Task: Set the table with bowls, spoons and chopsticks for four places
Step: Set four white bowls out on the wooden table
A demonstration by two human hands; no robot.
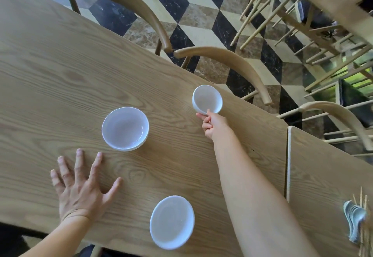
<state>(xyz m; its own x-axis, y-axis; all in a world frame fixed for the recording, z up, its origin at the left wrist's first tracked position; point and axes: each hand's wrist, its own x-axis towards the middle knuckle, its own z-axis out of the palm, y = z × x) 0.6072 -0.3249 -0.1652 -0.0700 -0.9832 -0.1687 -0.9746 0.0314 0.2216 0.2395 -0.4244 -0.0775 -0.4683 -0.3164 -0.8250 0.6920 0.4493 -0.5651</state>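
My right hand (212, 124) grips a white bowl (206, 99) by its near rim, tilted, close to the far edge of the wooden table (60, 75). A second white bowl (125, 128), which looks like two stacked, rests in the middle of the table. A third white bowl (172, 222) stands near the front edge. My left hand (80, 184) lies flat on the table with fingers spread, left of the bowls, holding nothing. Stacked spoons (355, 219) and chopsticks (362, 202) lie at the far right edge.
Wooden chairs (129, 0) (238, 63) stand along the far side of the table, another chair (343, 115) at the right. A second table section (323, 166) joins at the right with a gap. Checkered floor lies beyond.
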